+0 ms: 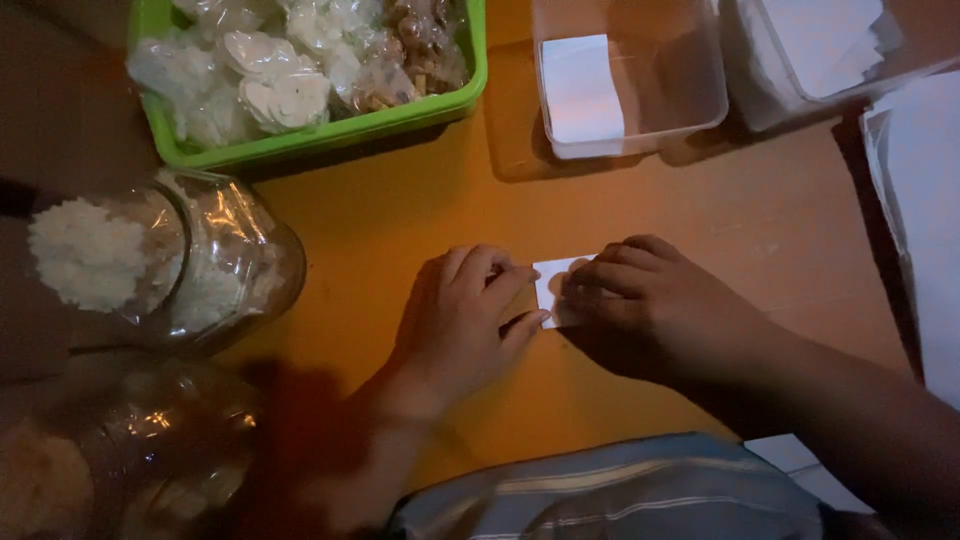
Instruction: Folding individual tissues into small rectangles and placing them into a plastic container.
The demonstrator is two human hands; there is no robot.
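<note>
A small white paper slip (553, 280) lies flat on the orange table (420, 220). My left hand (468, 318) rests beside it, fingertips touching its left edge. My right hand (655, 305) covers its right part, fingers pressing down on the slip. Most of the slip is hidden beneath the two hands.
A green tray (320, 138) of clear-wrapped white and brown snacks sits at the back left. Two clear plastic boxes (625, 80) (820, 50) holding white paper slips stand at the back. A glass jar (170, 260) of white crackers and another jar (120, 450) lie at the left. White sheets (925, 200) lie at the right.
</note>
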